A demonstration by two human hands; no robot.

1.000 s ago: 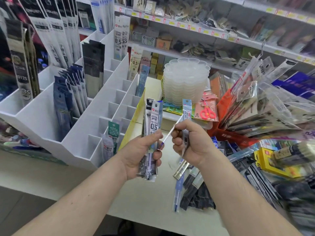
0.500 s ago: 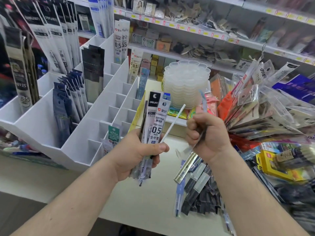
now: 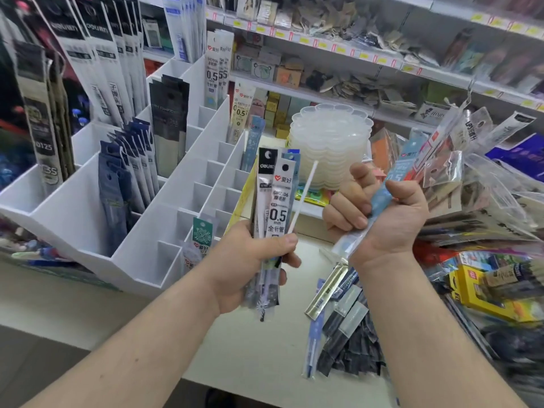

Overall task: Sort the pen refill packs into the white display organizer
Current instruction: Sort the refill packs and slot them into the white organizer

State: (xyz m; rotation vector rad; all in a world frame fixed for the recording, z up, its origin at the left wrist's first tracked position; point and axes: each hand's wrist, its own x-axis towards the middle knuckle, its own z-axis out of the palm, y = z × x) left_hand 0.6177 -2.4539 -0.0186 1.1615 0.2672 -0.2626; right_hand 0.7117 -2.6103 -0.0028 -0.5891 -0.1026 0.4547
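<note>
Left hand [image 3: 253, 260] grips upright refill packs [image 3: 275, 198]; right hand [image 3: 379, 219] grips a blue pack [image 3: 382, 198]. White display organizer [image 3: 164, 219] lies left of frame, nearer the left hand.

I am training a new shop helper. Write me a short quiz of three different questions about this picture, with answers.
1. True or false: the left hand holds several refill packs.
2. What does the right hand grip?
A. a light blue pack
B. scissors
C. a yellow box
3. Fill in: the white display organizer stands to the ___ of both hands.

Key: 1 true; 2 A; 3 left.
</note>
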